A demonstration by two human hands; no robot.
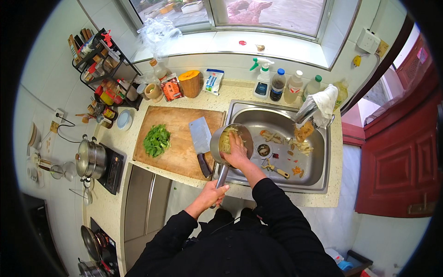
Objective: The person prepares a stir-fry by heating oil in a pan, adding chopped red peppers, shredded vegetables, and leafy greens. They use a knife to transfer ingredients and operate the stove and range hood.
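Observation:
My left hand (208,195) is closed around the handle of a steel saucepan (215,156), which is tilted over the left rim of the sink. Pale shredded strips, apparently potato, (225,140) lie inside. My right hand (238,149) reaches into the pan with fingers extended and thumb apart, resting against the strips. Left of the pan, a cleaver (200,133) lies on a wooden cutting board (180,117). Chopped green leaves (156,140) are heaped on that board. Vegetable peelings (271,136) and a peeler (276,169) lie in the steel sink (316,175).
A cloth (327,104) drapes the faucet at the sink's right. Behind the sink stand a spray bottle (263,83) and several plastic bottles (278,85). A cut pumpkin (190,85) stands behind the board. Leftward are a spice rack (112,74) and a lidded pot (90,157) on an induction cooker (114,169).

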